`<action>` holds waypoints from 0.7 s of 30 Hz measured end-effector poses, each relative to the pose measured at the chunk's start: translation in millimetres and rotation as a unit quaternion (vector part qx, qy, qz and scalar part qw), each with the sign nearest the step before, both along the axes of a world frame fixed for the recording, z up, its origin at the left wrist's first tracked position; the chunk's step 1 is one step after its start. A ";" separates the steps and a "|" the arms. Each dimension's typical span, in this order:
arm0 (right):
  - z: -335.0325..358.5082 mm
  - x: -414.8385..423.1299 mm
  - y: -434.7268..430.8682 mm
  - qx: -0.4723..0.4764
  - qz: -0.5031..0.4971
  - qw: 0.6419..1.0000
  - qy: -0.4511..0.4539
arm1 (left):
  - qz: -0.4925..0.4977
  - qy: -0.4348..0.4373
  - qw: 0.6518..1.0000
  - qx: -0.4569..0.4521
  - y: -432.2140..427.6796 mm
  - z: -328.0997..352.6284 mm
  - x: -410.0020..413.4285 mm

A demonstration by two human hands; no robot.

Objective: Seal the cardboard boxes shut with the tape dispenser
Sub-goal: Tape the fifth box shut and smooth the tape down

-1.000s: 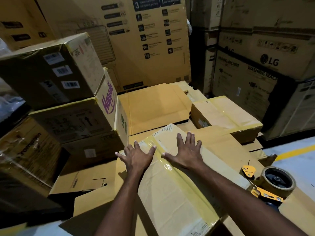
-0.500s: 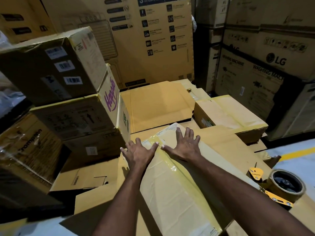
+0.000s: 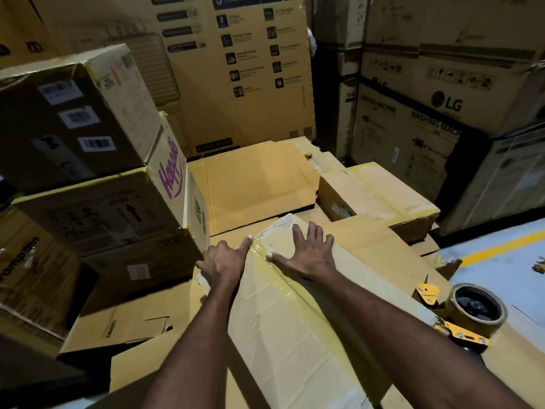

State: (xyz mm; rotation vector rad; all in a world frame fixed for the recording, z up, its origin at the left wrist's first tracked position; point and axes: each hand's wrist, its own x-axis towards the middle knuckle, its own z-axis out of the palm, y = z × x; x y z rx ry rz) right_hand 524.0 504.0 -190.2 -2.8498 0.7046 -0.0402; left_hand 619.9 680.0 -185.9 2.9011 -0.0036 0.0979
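Observation:
A long cardboard box (image 3: 283, 335) lies in front of me with a strip of shiny yellowish tape (image 3: 298, 293) running along its top seam. My left hand (image 3: 225, 262) lies on the box's far left edge, its fingers bent over the side and its thumb touching the tape. My right hand (image 3: 309, 253) presses flat on the top, fingers spread, just right of the tape. The yellow tape dispenser (image 3: 463, 314) with its brown roll lies untouched on flattened cardboard to the right of my right forearm.
Stacked taped boxes (image 3: 97, 178) rise close on the left. Flattened cardboard sheets (image 3: 256, 178) and a smaller taped box (image 3: 374, 196) lie beyond. Large appliance cartons (image 3: 427, 113) wall the back and right. Grey floor with a yellow line (image 3: 501, 246) shows at right.
Both hands slid along the tape toward the box's far end. My left hand went from lying flat on top to the left edge, fingers over the side.

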 end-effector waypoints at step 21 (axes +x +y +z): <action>22.1 -218.9 -65.8 0.020 0.164 0.981 0.102 | -0.165 -0.064 0.983 0.040 -5.4 -12.0 -57.1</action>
